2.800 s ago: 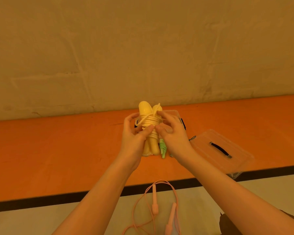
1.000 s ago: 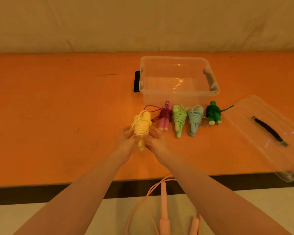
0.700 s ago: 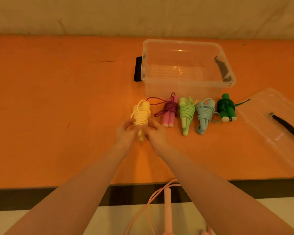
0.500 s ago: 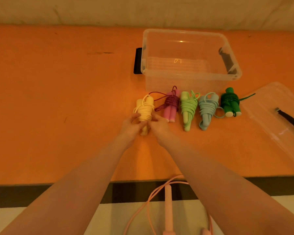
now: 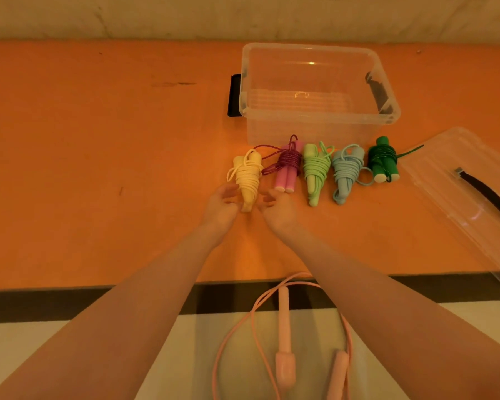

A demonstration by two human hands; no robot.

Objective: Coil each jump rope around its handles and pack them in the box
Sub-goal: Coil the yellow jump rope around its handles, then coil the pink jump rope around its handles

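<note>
Setting down the coiled yellow rope (image 5: pixel 247 176) left of the clear box (image 5: pixel 318 93), left hand (image 5: pixel 223 204) and right hand (image 5: pixel 277 207) loosely spread beside it; next, probably coiling the loose pink rope (image 5: pixel 283 336).

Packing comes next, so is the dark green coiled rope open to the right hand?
Probably yes: the dark green rope lies uncovered on the table, the right hand holds nothing, nothing between blocks it.
</note>
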